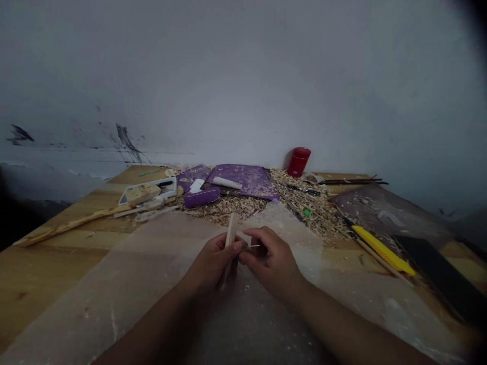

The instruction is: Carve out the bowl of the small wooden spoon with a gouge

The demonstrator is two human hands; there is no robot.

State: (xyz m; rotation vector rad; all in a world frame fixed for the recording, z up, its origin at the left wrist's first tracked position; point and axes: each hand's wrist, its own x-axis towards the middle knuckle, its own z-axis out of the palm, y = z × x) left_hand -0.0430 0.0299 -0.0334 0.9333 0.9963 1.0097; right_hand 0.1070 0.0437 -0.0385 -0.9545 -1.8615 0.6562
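Landmark for all positions: the purple sheet, flat on the far part of the worktop and dusted with shavings. Left hand: closed around a pale wooden piece, thumb across it, the upper end standing free above the grip. Wooden piece located on the near side of the purple sheet, raised and slightly tilted. Right hand: just beside the wooden piece, fingers curled, thumb and index a narrow gap apart; a thin pale sliver shows in that gap. Cannot tell whether the right hand grips the sliver or whether it joins the wood. Below both hands, nearer the person than the purple sheet: translucent plastic film. Wood shavings heaped along the near edge of the purple sheet and spreading to its right. A white tube lies on the purple sheet. To its left: purple roll, then a white tray holding a wooden block, and, nearer, a long peeled stick. To its right: red canister, leaning near the wall; green piece among the shavings; farther right and nearer, a yellow cutter and a dark board.
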